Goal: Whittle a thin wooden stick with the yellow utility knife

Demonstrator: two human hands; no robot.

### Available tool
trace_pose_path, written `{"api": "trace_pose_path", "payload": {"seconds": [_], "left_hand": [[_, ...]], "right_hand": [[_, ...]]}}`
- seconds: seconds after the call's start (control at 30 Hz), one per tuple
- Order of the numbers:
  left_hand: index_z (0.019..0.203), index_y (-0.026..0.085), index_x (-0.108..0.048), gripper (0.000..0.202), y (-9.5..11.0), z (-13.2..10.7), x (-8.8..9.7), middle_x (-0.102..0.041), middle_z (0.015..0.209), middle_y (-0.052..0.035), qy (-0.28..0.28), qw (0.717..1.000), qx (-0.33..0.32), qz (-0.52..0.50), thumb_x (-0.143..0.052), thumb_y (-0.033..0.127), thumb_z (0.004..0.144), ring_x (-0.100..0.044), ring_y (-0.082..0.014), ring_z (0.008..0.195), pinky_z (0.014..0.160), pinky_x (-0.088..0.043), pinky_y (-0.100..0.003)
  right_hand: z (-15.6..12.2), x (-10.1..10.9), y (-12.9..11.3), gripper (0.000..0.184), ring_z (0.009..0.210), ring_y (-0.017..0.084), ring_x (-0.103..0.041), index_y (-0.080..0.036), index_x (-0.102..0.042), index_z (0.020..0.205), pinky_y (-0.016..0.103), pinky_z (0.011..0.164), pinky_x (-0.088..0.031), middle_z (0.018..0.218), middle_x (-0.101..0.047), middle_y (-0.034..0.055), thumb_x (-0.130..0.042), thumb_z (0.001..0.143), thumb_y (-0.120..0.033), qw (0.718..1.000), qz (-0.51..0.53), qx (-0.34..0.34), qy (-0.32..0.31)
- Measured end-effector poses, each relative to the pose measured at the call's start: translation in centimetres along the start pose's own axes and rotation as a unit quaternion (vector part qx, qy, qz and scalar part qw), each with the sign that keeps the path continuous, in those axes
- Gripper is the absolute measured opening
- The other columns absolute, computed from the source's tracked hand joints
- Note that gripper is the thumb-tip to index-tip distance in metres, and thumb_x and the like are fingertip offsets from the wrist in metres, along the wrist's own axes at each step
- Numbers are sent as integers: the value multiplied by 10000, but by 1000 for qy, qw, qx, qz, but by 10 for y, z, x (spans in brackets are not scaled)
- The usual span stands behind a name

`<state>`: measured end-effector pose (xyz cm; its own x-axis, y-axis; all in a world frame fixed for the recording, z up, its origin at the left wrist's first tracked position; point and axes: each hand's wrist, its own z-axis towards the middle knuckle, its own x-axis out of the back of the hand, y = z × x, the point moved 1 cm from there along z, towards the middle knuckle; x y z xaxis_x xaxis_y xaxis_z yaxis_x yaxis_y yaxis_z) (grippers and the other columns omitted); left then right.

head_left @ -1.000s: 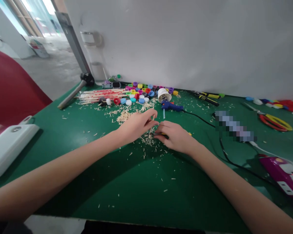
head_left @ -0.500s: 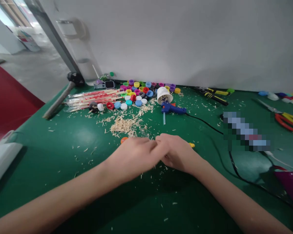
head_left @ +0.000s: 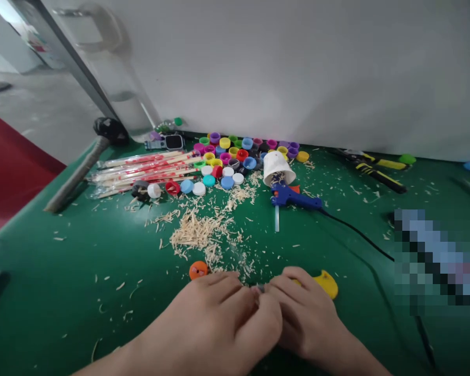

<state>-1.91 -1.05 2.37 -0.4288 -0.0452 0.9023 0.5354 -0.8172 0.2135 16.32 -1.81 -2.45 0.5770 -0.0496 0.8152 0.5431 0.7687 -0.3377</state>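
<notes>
My left hand (head_left: 223, 318) is closed, its fingers curled and its thumb pressed up against my right hand (head_left: 303, 308). What it grips is hidden. An orange bottle cap (head_left: 198, 270) shows just beyond its knuckles. The fingers of my right hand are wrapped round a yellow-handled tool (head_left: 327, 284), whose rounded yellow end sticks out on the right. A small grey piece (head_left: 258, 288) shows between the two hands. Pale wood shavings (head_left: 196, 230) lie in a heap in front of them.
Behind lie many coloured bottle caps (head_left: 227, 182), wrapped chopsticks (head_left: 141, 172) and a mallet (head_left: 78, 172). A blue glue gun (head_left: 297, 197) with its cord rests by a white cup (head_left: 277, 167). Pliers (head_left: 379, 175) lie at the back right of the green table (head_left: 62, 282).
The view has tilted and come closer, so my hands sit lower in it. They remain together, and more of the yellow tool's end shows beside my right hand.
</notes>
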Motion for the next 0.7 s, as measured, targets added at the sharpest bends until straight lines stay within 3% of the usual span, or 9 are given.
{"api": "trace_pose_path", "payload": {"seconds": [0.2, 0.33, 0.4, 0.57, 0.7], "left_hand": [[935, 133, -626, 178, -2, 1, 5, -631, 666, -15, -25, 1000, -1, -6, -450, 147, 907, -558, -139, 544, 534, -561, -314], [943, 156, -657, 202, -6, -4, 4, -697, 755, -15, -15, 1000, 1, -22, -466, 116, 892, -674, -155, 725, 816, -603, -344], [942, 165, -663, 226, -8, -6, 3, -713, 776, -24, -10, 1000, 3, -19, -449, 109, 894, -686, -154, 758, 873, -591, -343], [949, 180, -647, 259, -14, -3, -3, -712, 734, -24, 10, 1000, 1, -30, -412, 89, 885, -685, -150, 712, 789, -614, -323], [996, 148, -597, 201, -16, 3, -4, -699, 748, -43, 32, 999, 29, -24, -418, 131, 908, -655, -155, 686, 679, -600, -336]], "right_hand": [[8, 0, 8, 272, 610, 112, -497, -183, -533, 862, 301, 712, -393, 680, -629, -6, -293, 988, -186, 1000, 23, 0, 0], [12, -2, 11, 291, 628, 119, -520, -157, -561, 917, 330, 687, -389, 710, -656, 8, -279, 986, -173, 999, 25, 8, -29], [12, -2, 13, 296, 641, 130, -527, -158, -578, 937, 346, 679, -390, 711, -658, 12, -286, 983, -178, 999, 29, 12, -36], [12, -2, 16, 289, 636, 143, -514, -207, -605, 865, 362, 665, -417, 734, -666, 24, -334, 964, -190, 999, 25, -1, -46], [14, 0, 17, 236, 638, 140, -503, -213, -577, 818, 344, 678, -432, 691, -634, 8, -385, 945, -165, 999, 39, -18, -16]]}}
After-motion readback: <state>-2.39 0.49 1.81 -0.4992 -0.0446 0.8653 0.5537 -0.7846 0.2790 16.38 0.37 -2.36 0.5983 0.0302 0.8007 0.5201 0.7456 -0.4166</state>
